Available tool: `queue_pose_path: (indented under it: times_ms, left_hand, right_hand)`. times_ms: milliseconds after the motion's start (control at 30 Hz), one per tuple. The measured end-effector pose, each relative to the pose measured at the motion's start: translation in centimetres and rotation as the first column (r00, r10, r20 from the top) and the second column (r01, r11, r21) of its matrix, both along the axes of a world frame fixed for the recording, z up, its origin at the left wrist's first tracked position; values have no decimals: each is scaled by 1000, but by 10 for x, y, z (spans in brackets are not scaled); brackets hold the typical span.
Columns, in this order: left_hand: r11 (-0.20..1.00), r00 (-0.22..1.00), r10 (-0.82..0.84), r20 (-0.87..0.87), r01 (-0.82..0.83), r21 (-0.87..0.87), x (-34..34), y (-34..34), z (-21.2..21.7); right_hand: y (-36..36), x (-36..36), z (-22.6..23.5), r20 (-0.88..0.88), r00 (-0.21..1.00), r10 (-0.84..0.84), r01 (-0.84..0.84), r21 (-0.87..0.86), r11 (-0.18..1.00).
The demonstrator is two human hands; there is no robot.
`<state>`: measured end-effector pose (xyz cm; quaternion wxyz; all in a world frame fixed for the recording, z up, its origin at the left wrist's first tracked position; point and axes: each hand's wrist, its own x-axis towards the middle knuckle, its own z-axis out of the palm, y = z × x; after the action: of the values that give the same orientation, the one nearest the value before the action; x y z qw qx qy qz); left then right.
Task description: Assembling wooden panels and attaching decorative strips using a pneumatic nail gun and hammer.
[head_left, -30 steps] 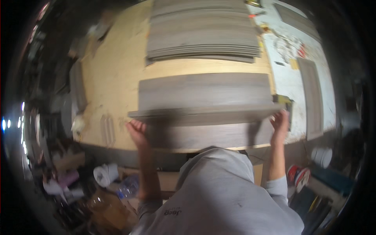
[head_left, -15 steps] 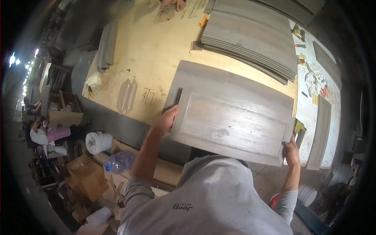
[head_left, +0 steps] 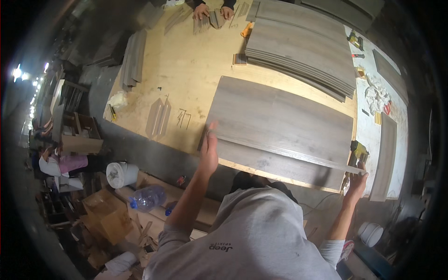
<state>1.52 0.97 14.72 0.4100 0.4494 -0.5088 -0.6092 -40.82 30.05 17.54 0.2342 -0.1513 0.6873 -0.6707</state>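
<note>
I hold a grey-brown wooden panel (head_left: 289, 154) on edge by its two ends, so that only its thin long edge shows. My left hand (head_left: 209, 151) grips the left end, and my right hand (head_left: 358, 181) the right end, with the thumb at the corner. Under and behind it, a larger flat grey-brown board (head_left: 280, 105) lies at the near edge of the yellowish work table (head_left: 182, 70). Close to my right hand lies a yellow-green power drill (head_left: 359, 149). The faces of the held panel are hidden.
A stack of grey panels (head_left: 298, 51) stands at the far right. Opposite, a co-worker's hands (head_left: 212, 14) handle thin wood pieces. Mitred strips (head_left: 158, 116) and hex keys (head_left: 184, 117) lie left. On the floor are a white bucket (head_left: 122, 175), a clear plastic bottle (head_left: 149, 197) and a cardboard box (head_left: 109, 212).
The panel has turned from showing its framed face to standing on edge, uncovering more of the board beneath. The co-worker's hands have come further into view.
</note>
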Motion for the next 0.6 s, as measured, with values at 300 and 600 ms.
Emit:
queue_pose_path:
  times_ms: [300, 600]
  left_hand:
    - [989, 933, 141, 330, -147, -7, -12, 27, 55]
    - [974, 912, 73, 404, 23, -226, 32, 12, -3]
  right_hand:
    - [14, 3, 4, -76, 988, -133, 142, 119, 983]
    - [15, 9, -7, -21, 975, -223, 223, 166, 960]
